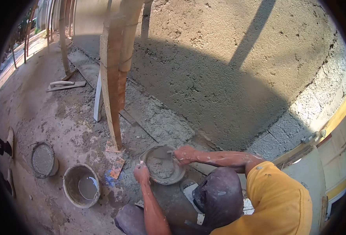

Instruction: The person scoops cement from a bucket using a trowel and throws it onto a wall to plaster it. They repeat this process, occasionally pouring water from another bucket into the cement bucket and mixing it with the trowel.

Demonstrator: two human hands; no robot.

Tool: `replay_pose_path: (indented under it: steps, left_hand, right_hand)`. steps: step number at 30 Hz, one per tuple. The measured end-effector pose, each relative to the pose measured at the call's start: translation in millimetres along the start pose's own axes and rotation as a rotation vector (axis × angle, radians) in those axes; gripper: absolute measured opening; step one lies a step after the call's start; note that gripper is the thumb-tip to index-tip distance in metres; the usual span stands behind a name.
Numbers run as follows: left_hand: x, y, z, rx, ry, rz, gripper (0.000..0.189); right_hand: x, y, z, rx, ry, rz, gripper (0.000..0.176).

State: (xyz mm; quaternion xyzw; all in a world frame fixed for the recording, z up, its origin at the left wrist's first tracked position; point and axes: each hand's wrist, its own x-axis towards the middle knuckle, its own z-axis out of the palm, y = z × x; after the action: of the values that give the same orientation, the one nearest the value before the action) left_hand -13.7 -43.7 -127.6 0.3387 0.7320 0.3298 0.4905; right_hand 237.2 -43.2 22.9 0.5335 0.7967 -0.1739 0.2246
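A round bucket (166, 180) of wet grey mortar (160, 166) stands on the ground between my knees and the wall. My left hand (141, 173) is closed at the bucket's left rim, on what looks like its thin handle. On the opposite side, my right hand (184, 154) is closed at the upper right rim; its exact hold is partly hidden by the fingers. My knee (221, 192) and yellow sleeve (280, 196) show at the lower right.
Two more buckets stand to the left: one full of mortar (43, 159), one with greyish liquid (76, 196). Wooden posts (111, 90) rise ahead beside a plastered wall (204, 78). A plastering float (66, 85) lies behind. Another person's feet (10, 143) show at far left.
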Motion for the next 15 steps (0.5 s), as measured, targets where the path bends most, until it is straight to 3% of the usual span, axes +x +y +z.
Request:
replay_pose_path:
  steps: [2,4,8,11,14,15]
  left_hand:
    - [-1.7,3.3,-8.1,0.017,-0.004,0.051,0.040]
    - [-2.9,3.4,1.3,0.079,0.044,0.187,0.040]
    - [-2.1,-4.2,-7.2,0.059,-0.024,0.089,0.038]
    - [-1.9,3.3,-7.3,-0.005,-0.075,0.030,0.037]
    - [7.0,-6.4,2.8,0.011,-0.039,0.106,0.038]
    - [7.4,-4.2,1.2,-0.001,-0.048,0.097,0.038]
  right_hand:
    - [13.9,14.5,15.9,-0.014,-0.011,0.105,0.032]
    - [24.5,11.5,44.4,0.115,-0.181,0.104,0.030]
    - [-5.8,-5.4,25.8,0.779,-0.463,0.198,0.036]
    - [-36.2,-14.1,-16.3,0.928,-0.235,0.247,0.042]
    - [-5.1,-0.1,47.9,0.337,0.193,0.122,0.043]
    - [-4.7,-2.8,52.1,0.304,0.089,0.069,0.044]
